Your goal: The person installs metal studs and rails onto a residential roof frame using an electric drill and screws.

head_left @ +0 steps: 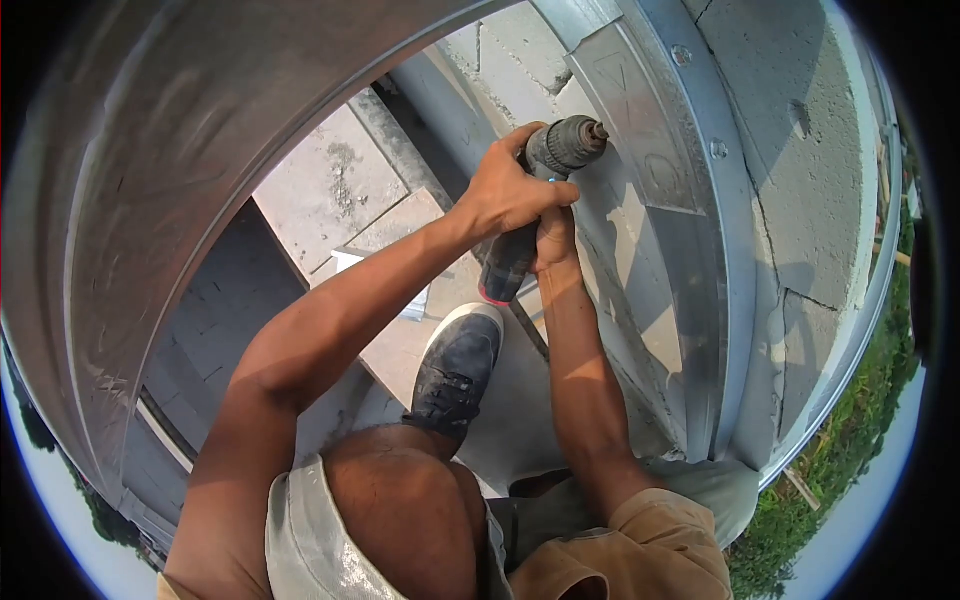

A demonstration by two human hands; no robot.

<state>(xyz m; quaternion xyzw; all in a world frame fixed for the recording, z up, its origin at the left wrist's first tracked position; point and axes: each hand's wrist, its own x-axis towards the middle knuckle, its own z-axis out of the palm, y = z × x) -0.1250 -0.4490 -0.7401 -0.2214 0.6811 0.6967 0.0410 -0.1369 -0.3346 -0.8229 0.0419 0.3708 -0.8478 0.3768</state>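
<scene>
- The drill (566, 147) is dark and scuffed, with a ribbed collar, a worn chuck and a red edge at its base; it sits above the shoe (458, 375), chuck toward the metal strip (640, 110).
- The left hand (508, 188) wraps the drill's body; the right hand (556, 238) grips its handle.
- Below lie pale, dusty slabs (325, 170).
- Grey block wall (800, 130) stands right, sunlit in patches, with greenery (830, 470) beyond.

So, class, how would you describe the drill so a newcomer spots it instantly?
Find the metal frame curving down the picture's right side. Left of it, above the laced shoe, is the drill. Unlike the dark shoe, it has a ribbed collar.
</scene>
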